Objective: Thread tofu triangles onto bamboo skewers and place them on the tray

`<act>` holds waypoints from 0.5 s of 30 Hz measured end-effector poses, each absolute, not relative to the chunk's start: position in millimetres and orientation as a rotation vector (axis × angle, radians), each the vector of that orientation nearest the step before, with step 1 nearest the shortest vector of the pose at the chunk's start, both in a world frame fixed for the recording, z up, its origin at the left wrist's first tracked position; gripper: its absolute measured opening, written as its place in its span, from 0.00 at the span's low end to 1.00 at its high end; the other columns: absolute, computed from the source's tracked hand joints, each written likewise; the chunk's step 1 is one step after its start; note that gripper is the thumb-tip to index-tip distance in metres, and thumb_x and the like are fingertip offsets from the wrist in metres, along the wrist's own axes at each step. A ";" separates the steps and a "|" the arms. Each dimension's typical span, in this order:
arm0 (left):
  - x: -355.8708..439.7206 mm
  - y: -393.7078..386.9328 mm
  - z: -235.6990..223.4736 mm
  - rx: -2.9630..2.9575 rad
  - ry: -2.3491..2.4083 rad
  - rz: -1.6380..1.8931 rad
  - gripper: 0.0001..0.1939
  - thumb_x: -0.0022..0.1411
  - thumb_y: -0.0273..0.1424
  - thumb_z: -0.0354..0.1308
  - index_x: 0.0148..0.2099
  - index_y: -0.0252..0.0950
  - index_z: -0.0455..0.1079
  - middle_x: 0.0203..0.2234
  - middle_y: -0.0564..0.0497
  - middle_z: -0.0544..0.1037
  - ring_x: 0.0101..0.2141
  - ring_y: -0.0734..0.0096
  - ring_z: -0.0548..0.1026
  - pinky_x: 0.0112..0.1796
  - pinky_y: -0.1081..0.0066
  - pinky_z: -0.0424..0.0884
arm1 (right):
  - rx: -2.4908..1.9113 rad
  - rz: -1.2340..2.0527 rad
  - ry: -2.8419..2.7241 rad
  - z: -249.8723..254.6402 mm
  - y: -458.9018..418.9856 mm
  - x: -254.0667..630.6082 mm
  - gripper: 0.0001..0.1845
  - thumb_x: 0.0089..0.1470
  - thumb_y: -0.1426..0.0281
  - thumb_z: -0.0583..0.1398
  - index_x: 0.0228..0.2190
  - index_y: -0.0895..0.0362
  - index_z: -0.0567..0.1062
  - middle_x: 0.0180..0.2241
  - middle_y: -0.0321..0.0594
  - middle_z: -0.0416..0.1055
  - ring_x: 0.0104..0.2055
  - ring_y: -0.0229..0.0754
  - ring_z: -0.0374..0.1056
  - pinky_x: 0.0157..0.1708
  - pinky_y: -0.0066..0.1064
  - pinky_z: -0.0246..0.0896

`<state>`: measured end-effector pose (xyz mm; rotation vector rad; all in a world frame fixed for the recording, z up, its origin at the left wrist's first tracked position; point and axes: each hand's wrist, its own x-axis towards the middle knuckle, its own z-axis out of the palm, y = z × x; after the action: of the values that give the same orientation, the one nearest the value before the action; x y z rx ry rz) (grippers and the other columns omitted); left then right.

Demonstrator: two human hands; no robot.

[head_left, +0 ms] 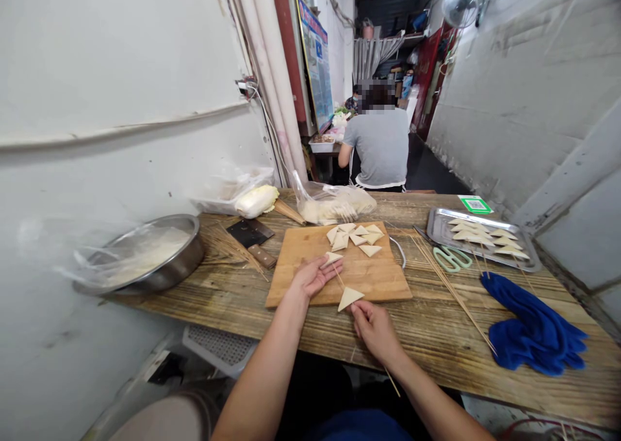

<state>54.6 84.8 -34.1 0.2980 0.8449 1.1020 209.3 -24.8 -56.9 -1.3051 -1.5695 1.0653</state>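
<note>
My left hand [313, 277] is turned palm up over the cutting board [301, 247], its fingers supporting a pale triangular slice [332, 258] near the thumb. In my right hand [376, 324] is a thin wooden skewer [392, 383], which runs up toward that slice. Another pale triangle [350, 297] is threaded on the skewer, just by my right fingertips. Whether the skewer's tip has entered the left-hand slice cannot be made out. Several more triangles [370, 250] lie loosely grouped at the back of the board.
Left are a steel basin [189, 250], a cleaver [262, 255] and loose skewers [228, 247]. A plastic bag [334, 205] and a cabbage [257, 200] sit behind. Right are scissors [453, 258], a metal tray [531, 260] of skewered triangles and a blue cloth [528, 331]. A person [381, 147] sits beyond.
</note>
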 end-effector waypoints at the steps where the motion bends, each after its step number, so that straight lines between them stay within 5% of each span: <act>1: 54.5 85.2 -34.7 0.298 0.845 1.101 0.03 0.58 0.20 0.50 0.36 0.25 0.64 0.39 0.31 0.73 0.44 0.52 0.72 0.42 0.57 0.71 | -1.308 1.061 -1.571 -56.4 -24.7 209.3 0.18 0.55 0.62 0.49 0.26 0.60 0.72 0.12 0.29 0.56 0.15 0.33 0.53 0.17 0.23 0.46; 15: 55.4 85.0 -36.1 0.322 0.861 1.104 0.02 0.58 0.19 0.49 0.35 0.27 0.63 0.39 0.32 0.73 0.43 0.52 0.72 0.41 0.57 0.72 | -1.314 1.050 -1.572 -61.3 -23.1 208.5 0.17 0.56 0.63 0.49 0.24 0.58 0.71 0.12 0.29 0.57 0.16 0.33 0.53 0.19 0.23 0.47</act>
<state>55.4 85.0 -36.1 0.3220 0.8612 1.1040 208.5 -23.1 -61.3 -1.3141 -1.5720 1.0502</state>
